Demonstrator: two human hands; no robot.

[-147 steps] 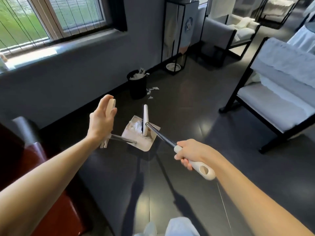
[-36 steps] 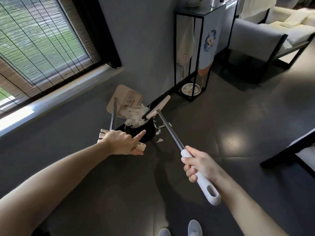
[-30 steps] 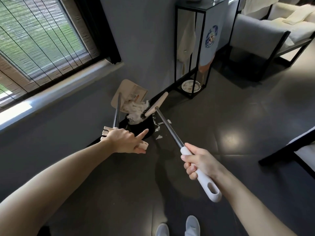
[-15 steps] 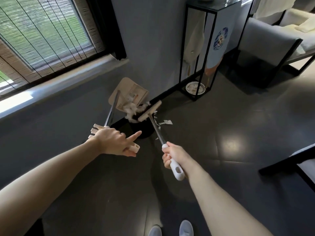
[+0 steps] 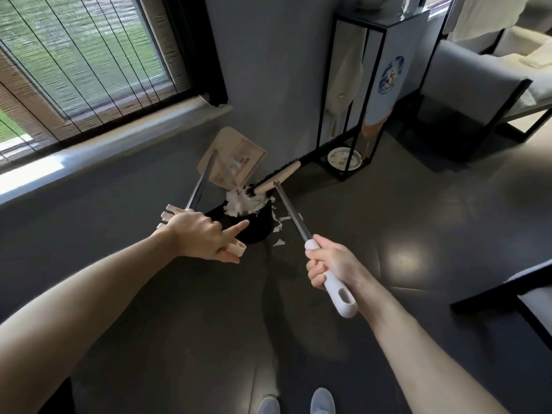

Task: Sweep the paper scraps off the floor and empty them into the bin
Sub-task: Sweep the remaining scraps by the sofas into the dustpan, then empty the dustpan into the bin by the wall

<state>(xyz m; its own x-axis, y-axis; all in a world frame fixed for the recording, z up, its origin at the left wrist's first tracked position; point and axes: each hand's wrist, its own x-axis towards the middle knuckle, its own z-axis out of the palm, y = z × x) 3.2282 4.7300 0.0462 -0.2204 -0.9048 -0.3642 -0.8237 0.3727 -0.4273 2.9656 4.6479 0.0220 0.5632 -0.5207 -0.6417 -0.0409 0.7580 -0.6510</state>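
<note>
We're tipping the dustpan (image 5: pixel 231 162) over the bin (image 5: pixel 257 232), our left hand (image 5: pixel 200 234) gripping its handle, index finger pointing out. Our right hand (image 5: pixel 331 264) is clutching the broom (image 5: pixel 294 218) by its white grip, brush head up at the bin's rim. The paper scraps (image 5: pixel 243 204) are heaping in the bin's mouth, so the emptying looks nearly done. A few stray bits (image 5: pixel 279 229) are lying on the floor (image 5: pixel 388 204) just beside it, waiting for another sweep.

Daylight enters from the window (image 5: pixel 83 64) upper left; the dark floor (image 5: pixel 179 339) carries a glare patch (image 5: pixel 409 252), perhaps a ceiling lamp. Edges bow; corners look soft.
</note>
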